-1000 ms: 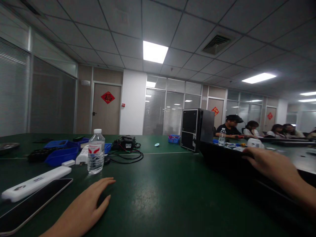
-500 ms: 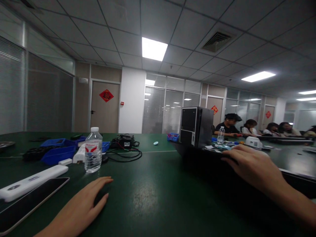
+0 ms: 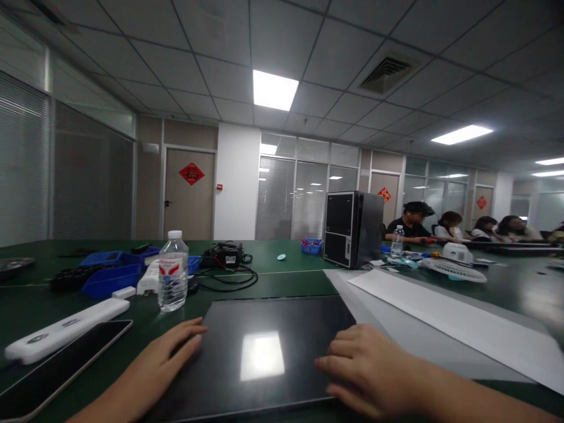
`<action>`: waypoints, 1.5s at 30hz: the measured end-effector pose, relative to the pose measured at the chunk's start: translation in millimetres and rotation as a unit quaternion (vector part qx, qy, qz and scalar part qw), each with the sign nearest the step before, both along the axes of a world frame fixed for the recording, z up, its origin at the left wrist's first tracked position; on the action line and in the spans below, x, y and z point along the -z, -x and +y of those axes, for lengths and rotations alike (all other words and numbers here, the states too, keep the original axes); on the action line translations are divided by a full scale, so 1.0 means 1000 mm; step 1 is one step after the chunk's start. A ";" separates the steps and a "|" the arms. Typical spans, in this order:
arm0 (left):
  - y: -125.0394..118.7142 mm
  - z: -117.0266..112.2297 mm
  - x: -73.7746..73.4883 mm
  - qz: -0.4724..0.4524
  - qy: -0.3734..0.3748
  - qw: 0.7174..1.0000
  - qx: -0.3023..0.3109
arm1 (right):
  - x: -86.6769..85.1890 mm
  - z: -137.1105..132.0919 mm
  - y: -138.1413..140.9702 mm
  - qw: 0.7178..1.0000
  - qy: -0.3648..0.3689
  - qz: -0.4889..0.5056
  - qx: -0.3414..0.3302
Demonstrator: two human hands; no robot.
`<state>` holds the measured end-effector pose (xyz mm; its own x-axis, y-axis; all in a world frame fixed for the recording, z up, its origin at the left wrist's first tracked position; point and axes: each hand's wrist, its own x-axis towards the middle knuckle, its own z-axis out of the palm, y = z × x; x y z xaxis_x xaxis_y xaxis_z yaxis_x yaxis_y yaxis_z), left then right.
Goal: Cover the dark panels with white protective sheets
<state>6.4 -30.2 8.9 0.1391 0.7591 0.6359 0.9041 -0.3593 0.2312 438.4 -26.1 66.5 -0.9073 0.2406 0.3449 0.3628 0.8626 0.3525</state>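
Observation:
A flat dark panel, like a closed laptop or tablet (image 3: pixel 264 346), lies on the green table (image 3: pixel 291 282) right in front of me. My left hand (image 3: pixel 163 358) rests open at its left edge, fingers stretched along the rim. My right hand (image 3: pixel 365 370) lies on the panel's right side, fingers bent and pressing down on its surface. White sheets (image 3: pixel 423 317) lie to the right of the panel, partly beside it.
A water bottle (image 3: pixel 173 271), blue bins (image 3: pixel 110 276), a white power strip (image 3: pixel 66 332), a dark phone-like slab (image 3: pixel 57 370) and black cables (image 3: pixel 229 270) sit left. A black computer tower (image 3: pixel 350 228) stands behind. Several people sit at the far right.
My right hand brought the dark panel from the right side over to the middle in front of me and laid it flat. White sheets now show where it was. My left hand stayed put.

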 end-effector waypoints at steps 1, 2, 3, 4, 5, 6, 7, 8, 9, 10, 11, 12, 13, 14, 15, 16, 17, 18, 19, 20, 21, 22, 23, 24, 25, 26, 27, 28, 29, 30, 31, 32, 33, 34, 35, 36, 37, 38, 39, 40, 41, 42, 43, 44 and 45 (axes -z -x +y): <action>-0.002 -0.001 0.000 0.015 0.028 0.999 0.005 | -0.003 0.012 -0.005 1.000 0.014 -0.004 0.004; -0.004 -0.002 0.000 0.029 0.052 0.998 0.009 | -0.007 0.026 -0.012 1.000 0.023 -0.004 0.016; -0.005 -0.003 0.001 0.040 0.068 0.997 0.012 | -0.009 0.042 -0.023 0.999 0.025 0.001 0.038; -0.006 -0.003 0.000 0.045 0.073 0.996 0.014 | -0.010 0.059 -0.035 0.997 0.025 0.015 0.070; -0.007 -0.004 0.000 0.046 0.074 0.996 0.014 | -0.007 0.076 -0.050 0.993 0.026 0.033 0.107; -0.007 -0.004 0.000 0.046 0.073 0.996 0.013 | -0.002 0.093 -0.065 0.986 0.026 0.057 0.153; -0.007 -0.005 -0.001 0.046 0.073 0.996 0.012 | 0.007 0.108 -0.081 0.977 0.033 0.075 0.198; -0.007 -0.005 -0.002 0.048 0.076 0.996 0.010 | 0.017 0.122 -0.097 0.964 0.047 0.094 0.243; -0.007 -0.005 -0.003 0.052 0.081 0.995 0.008 | 0.028 0.133 -0.112 0.951 0.073 0.103 0.281; -0.007 -0.005 -0.003 0.058 0.090 0.994 0.004 | 0.039 0.142 -0.126 0.939 0.112 0.104 0.307; -0.008 -0.005 -0.003 0.064 0.100 0.993 -0.001 | 0.049 0.149 -0.138 0.929 0.155 0.103 0.320; -0.009 -0.004 -0.003 0.069 0.110 0.991 -0.006 | 0.058 0.155 -0.148 0.921 0.189 0.105 0.325; -0.009 -0.003 -0.003 0.074 0.119 0.990 -0.010 | 0.064 0.159 -0.157 0.915 0.217 0.105 0.323; -0.010 -0.002 -0.002 0.078 0.126 0.989 -0.014 | 0.068 0.162 -0.164 0.911 0.238 0.104 0.319; -0.011 0.000 -0.001 0.083 0.131 0.988 -0.016 | 0.069 0.164 -0.170 0.909 0.252 0.102 0.316; -0.011 0.001 0.001 0.088 0.135 0.987 -0.016 | 0.069 0.166 -0.175 0.907 0.262 0.098 0.314; -0.011 0.003 0.002 0.093 0.137 0.986 -0.016 | 0.068 0.168 -0.180 0.905 0.269 0.095 0.314; -0.011 0.005 0.003 0.098 0.139 0.985 -0.016 | 0.065 0.170 -0.185 0.904 0.273 0.094 0.316; -0.010 0.006 0.005 0.104 0.141 0.984 -0.015 | 0.063 0.172 -0.190 0.903 0.273 0.096 0.318; -0.010 0.007 0.005 0.108 0.142 0.984 -0.015 | 0.062 0.174 -0.195 0.902 0.272 0.100 0.321; -0.010 0.008 0.006 0.111 0.144 0.983 -0.014 | 0.060 0.176 -0.200 0.899 0.268 0.103 0.331; -0.010 0.008 0.006 0.113 0.145 0.983 -0.014 | 0.060 0.178 -0.206 0.893 0.259 0.104 0.354; -0.009 0.009 0.007 0.112 0.146 0.983 -0.014 | 0.060 0.180 -0.211 0.883 0.244 0.101 0.387; -0.009 0.009 0.007 0.109 0.148 0.983 -0.015 | 0.060 0.182 -0.217 0.871 0.226 0.098 0.425; -0.009 0.008 0.007 0.104 0.152 0.983 -0.018 | 0.061 0.184 -0.222 0.858 0.208 0.093 0.461; -0.009 0.008 0.007 0.098 0.158 0.982 -0.021 | 0.061 0.186 -0.227 0.845 0.190 0.089 0.491; -0.009 0.008 0.007 0.092 0.166 0.982 -0.024 | 0.062 0.187 -0.232 0.837 0.176 0.088 0.510; -0.009 0.008 0.008 0.087 0.173 0.981 -0.028 | 0.062 0.188 -0.236 0.834 0.167 0.089 0.519; -0.009 0.009 0.009 0.082 0.180 0.980 -0.028 | 0.061 0.190 -0.240 0.833 0.160 0.092 0.521; -0.008 0.009 0.010 0.078 0.185 0.979 -0.026 | 0.061 0.191 -0.244 0.836 0.146 0.095 0.520; -0.007 0.010 0.011 0.074 0.187 0.979 -0.024 | 0.062 0.193 -0.248 0.841 0.122 0.100 0.518; -0.006 0.011 0.012 0.070 0.189 0.979 -0.022 | 0.063 0.195 -0.252 0.844 0.093 0.108 0.517; -0.004 0.012 0.014 0.068 0.191 0.979 -0.021 | 0.065 0.196 -0.255 0.841 0.062 0.118 0.524; -0.003 0.014 0.016 0.067 0.194 0.978 -0.021 | 0.068 0.198 -0.258 0.830 0.035 0.131 0.541; -0.001 0.015 0.018 0.067 0.200 0.977 -0.022 | 0.072 0.200 -0.261 0.807 0.022 0.146 0.571; 0.001 0.016 0.019 0.067 0.205 0.976 -0.025 | 0.076 0.201 -0.263 0.774 0.030 0.161 0.611; 0.002 0.016 0.021 0.068 0.209 0.975 -0.026 | 0.080 0.201 -0.264 0.736 0.059 0.173 0.652; 0.003 0.017 0.022 0.069 0.210 0.975 -0.025 | 0.083 0.201 -0.264 0.701 0.097 0.180 0.683; 0.004 0.016 0.022 0.070 0.211 0.975 -0.023 | 0.084 0.201 -0.263 0.675 0.131 0.184 0.703; 0.004 0.016 0.022 0.072 0.212 0.974 -0.022 | 0.085 0.200 -0.262 0.663 0.153 0.182 0.710; 0.004 0.016 0.022 0.074 0.212 0.974 -0.021 | 0.084 0.198 -0.260 0.665 0.159 0.174 0.709; 0.005 0.015 0.021 0.077 0.214 0.974 -0.020 | 0.082 0.196 -0.256 0.677 0.151 0.165 0.701; 0.005 0.015 0.021 0.079 0.217 0.973 -0.021 | 0.079 0.195 -0.253 0.693 0.136 0.155 0.691; 0.004 0.015 0.020 0.081 0.223 0.971 -0.024 | 0.077 0.193 -0.248 0.709 0.122 0.144 0.680; 0.004 0.015 0.020 0.083 0.230 0.969 -0.026 | 0.074 0.192 -0.244 0.723 0.113 0.132 0.668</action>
